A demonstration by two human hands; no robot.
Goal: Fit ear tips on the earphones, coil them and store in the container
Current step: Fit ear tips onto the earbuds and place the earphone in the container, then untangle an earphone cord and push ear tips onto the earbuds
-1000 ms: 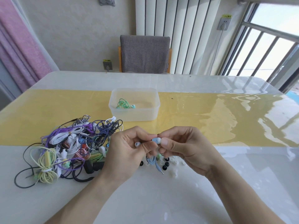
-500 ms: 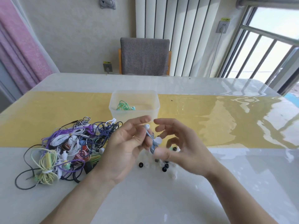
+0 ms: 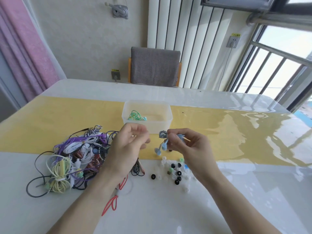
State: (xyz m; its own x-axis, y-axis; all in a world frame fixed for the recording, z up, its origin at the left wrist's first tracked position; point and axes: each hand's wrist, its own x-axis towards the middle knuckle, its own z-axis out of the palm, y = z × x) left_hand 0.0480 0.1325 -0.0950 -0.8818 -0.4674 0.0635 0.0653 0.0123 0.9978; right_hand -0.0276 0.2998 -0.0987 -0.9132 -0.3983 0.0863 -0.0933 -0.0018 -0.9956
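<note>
Blue earphones (image 3: 163,144): your right hand (image 3: 189,149) pinches their bundled cord above the surface, both buds dangling below your fingers (image 3: 172,137).
Left hand (image 3: 128,149): raised beside them, fingers curled loosely; you cannot tell whether they hold anything.
Ear tips (image 3: 175,171): scattered black, clear and green on the surface under your right hand.
Container (image 3: 146,123): just beyond your hands, green earphones (image 3: 135,116) coiled inside.
Tangled pile (image 3: 74,157): left of your left hand.
</note>
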